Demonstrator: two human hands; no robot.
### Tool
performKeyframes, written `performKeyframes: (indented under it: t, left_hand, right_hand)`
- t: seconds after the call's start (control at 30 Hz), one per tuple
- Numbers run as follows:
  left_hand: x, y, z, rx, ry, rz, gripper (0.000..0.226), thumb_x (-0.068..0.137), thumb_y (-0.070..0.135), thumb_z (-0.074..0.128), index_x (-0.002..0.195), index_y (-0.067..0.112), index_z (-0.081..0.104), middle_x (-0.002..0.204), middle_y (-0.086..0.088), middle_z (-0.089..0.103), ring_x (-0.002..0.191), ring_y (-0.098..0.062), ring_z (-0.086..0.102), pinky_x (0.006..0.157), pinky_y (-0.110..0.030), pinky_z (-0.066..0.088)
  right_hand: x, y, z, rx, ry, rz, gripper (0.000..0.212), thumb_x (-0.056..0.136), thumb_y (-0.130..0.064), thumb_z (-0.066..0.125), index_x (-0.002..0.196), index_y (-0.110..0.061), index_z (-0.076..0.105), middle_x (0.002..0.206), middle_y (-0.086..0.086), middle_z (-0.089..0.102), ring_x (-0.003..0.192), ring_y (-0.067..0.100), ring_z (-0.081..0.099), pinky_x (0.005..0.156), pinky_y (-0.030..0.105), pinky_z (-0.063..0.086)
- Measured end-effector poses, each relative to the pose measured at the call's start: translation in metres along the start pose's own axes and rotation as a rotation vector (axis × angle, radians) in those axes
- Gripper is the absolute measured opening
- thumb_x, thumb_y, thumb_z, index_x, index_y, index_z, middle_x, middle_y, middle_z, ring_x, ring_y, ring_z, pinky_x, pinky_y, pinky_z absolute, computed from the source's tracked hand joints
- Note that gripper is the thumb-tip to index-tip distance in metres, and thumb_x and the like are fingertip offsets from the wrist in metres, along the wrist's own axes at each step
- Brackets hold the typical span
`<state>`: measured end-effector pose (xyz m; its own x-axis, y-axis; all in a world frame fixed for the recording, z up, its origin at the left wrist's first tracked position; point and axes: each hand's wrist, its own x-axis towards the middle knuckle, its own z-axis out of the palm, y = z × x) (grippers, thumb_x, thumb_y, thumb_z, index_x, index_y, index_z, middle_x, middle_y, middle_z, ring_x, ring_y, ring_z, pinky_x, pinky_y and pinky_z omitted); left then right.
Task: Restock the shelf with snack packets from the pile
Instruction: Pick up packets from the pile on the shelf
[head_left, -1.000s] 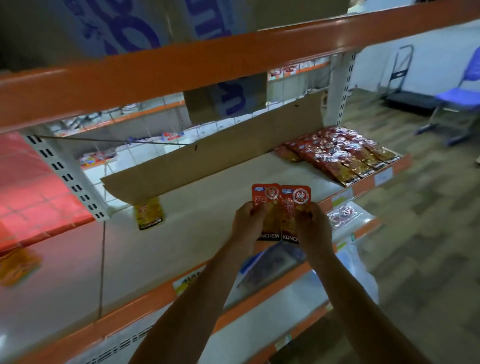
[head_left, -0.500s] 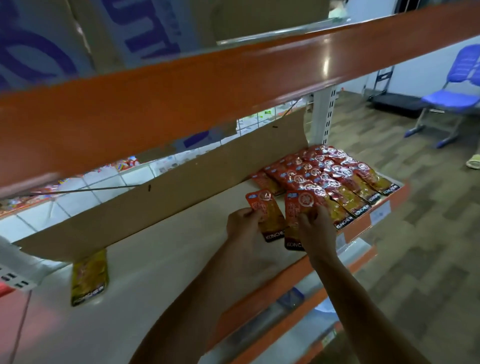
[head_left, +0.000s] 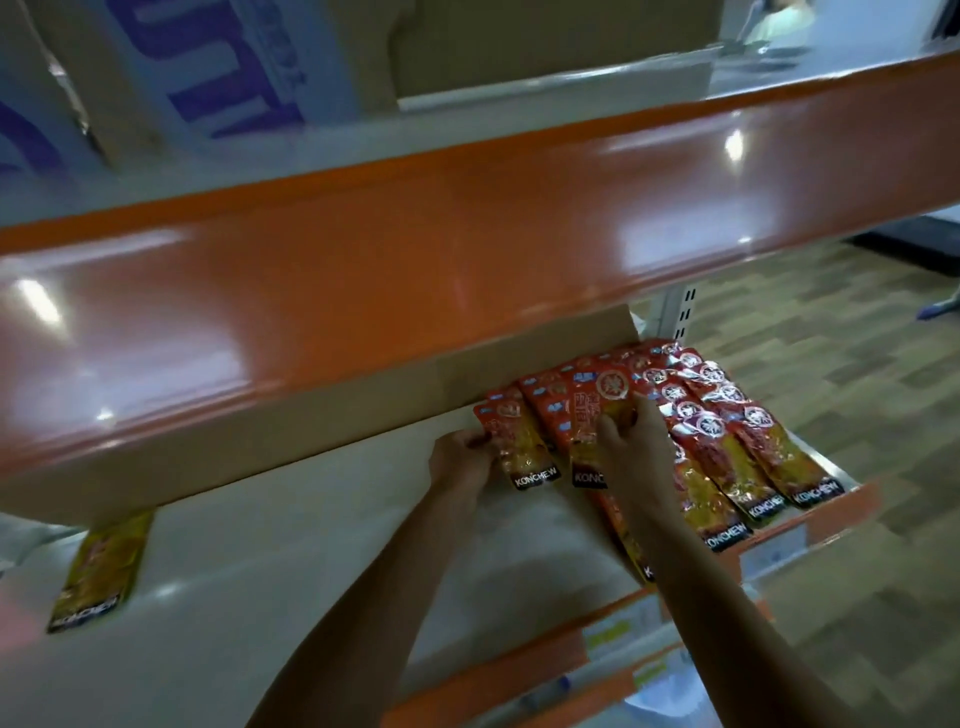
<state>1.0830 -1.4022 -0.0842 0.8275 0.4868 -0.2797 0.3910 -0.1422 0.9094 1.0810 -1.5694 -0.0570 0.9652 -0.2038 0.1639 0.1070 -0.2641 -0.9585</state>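
Yellow, a stray packet (head_left: 98, 571) lies far left on the shelf (head_left: 270, 561), which we judge mostly unfilled. Our left hand (head_left: 460, 460) pinches one red packet (head_left: 524, 449); our right hand (head_left: 634, 447) grips a second packet (head_left: 589, 410), both beside the stocked row (head_left: 727, 436) at right.

Shop floor, retail aisle. Tiered metal shelving (head_left: 260, 597) with glossy orange front rails (head_left: 467, 249); a slotted white upright (head_left: 685, 312) stands at the bay's end. Price-label strip (head_left: 774, 556) on the shelf's front edge. Identical red-and-yellow snack packets (head_left: 727, 441) marked KONCHEW lie in overlapping rows, faced outward. Printed cardboard cartons (head_left: 519, 52) sit on the top tier. A plain cardboard strip (head_left: 311, 431) backs the shelf. Wood-pattern floor (head_left: 831, 364) beyond the bay.
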Motion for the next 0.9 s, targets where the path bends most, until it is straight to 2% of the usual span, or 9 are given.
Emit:
performKeyframes:
  t: [0.07,0.17,0.27,0.33,0.47,0.53,0.63,0.8,0.9]
  left_hand:
    - [0.006,0.0,0.005,0.002,0.018,-0.013,0.024,0.078,0.021,0.077,0.101,0.016,0.074,0.097,-0.007,0.074,0.091,-0.023,0.069,0.09,-0.041,0.055]
    - [0.009,0.001,0.01,0.0,0.049,-0.024,0.015,0.077,0.02,0.078,0.091,0.019,0.074,0.091,-0.004,0.074,0.084,-0.019,0.07,0.086,-0.039,0.057]
    - [0.012,0.003,0.015,0.055,0.082,-0.015,0.014,0.076,0.024,0.079,0.088,0.02,0.073,0.085,0.001,0.073,0.076,-0.011,0.068,0.075,-0.027,0.056]
    - [0.014,0.005,0.018,0.116,0.119,0.002,0.018,0.077,0.025,0.078,0.092,0.018,0.075,0.089,0.0,0.074,0.073,-0.007,0.065,0.066,-0.02,0.05]
    - [0.016,0.007,0.023,0.229,0.15,0.026,0.022,0.08,0.028,0.075,0.097,0.015,0.074,0.095,-0.004,0.073,0.086,-0.016,0.067,0.079,-0.029,0.054]
    - [0.017,0.008,0.024,0.29,0.17,0.047,0.022,0.081,0.03,0.074,0.098,0.016,0.074,0.095,-0.003,0.073,0.088,-0.016,0.067,0.08,-0.03,0.054]
    - [0.018,0.01,0.025,0.336,0.188,0.064,0.026,0.082,0.03,0.072,0.103,0.016,0.073,0.1,-0.003,0.073,0.09,-0.015,0.067,0.08,-0.028,0.054]
    - [0.012,0.012,0.024,0.439,0.252,0.096,0.034,0.086,0.033,0.066,0.115,0.016,0.067,0.109,-0.002,0.07,0.099,-0.016,0.064,0.076,-0.023,0.044]
    - [0.004,0.015,0.028,0.413,0.349,0.245,0.033,0.091,0.037,0.059,0.118,0.018,0.064,0.109,0.0,0.068,0.099,-0.015,0.064,0.078,-0.022,0.042]
  right_hand:
    - [0.012,0.004,-0.002,0.007,-0.032,-0.015,0.011,0.088,-0.007,0.052,0.083,-0.016,0.047,0.068,-0.004,0.047,0.057,0.009,0.043,0.051,0.027,0.037]
    - [0.023,0.008,-0.004,0.048,-0.066,-0.023,0.02,0.087,-0.004,0.051,0.078,-0.021,0.044,0.064,-0.006,0.045,0.047,-0.002,0.041,0.044,0.018,0.036]
    - [0.031,0.012,-0.005,0.036,-0.095,-0.024,0.011,0.089,-0.006,0.052,0.093,-0.016,0.049,0.066,-0.007,0.047,0.051,0.001,0.044,0.043,0.013,0.035]
    - [0.036,0.014,-0.005,0.054,-0.12,-0.017,0.017,0.09,-0.007,0.052,0.106,-0.014,0.051,0.069,-0.008,0.049,0.052,-0.002,0.048,0.042,0.009,0.036]
    - [0.042,0.018,-0.007,0.023,-0.163,-0.024,0.029,0.091,-0.008,0.054,0.119,-0.009,0.051,0.074,-0.006,0.053,0.059,0.002,0.048,0.045,0.009,0.038]
    - [0.044,0.019,-0.007,0.013,-0.177,-0.033,0.031,0.091,-0.008,0.054,0.122,-0.008,0.05,0.075,-0.004,0.054,0.059,0.004,0.049,0.046,0.008,0.038]
    - [0.048,0.019,-0.005,-0.011,-0.219,-0.028,0.04,0.091,-0.01,0.054,0.13,-0.008,0.046,0.085,0.001,0.059,0.067,0.009,0.054,0.055,0.021,0.042]
    - [0.049,0.017,-0.003,-0.018,-0.258,-0.024,0.046,0.092,-0.012,0.055,0.136,-0.01,0.041,0.097,0.006,0.062,0.079,0.017,0.06,0.066,0.031,0.05]
    - [0.049,0.017,0.002,-0.014,-0.27,-0.048,0.039,0.091,-0.009,0.055,0.129,-0.011,0.044,0.086,-0.004,0.059,0.069,0.008,0.057,0.05,0.012,0.043]
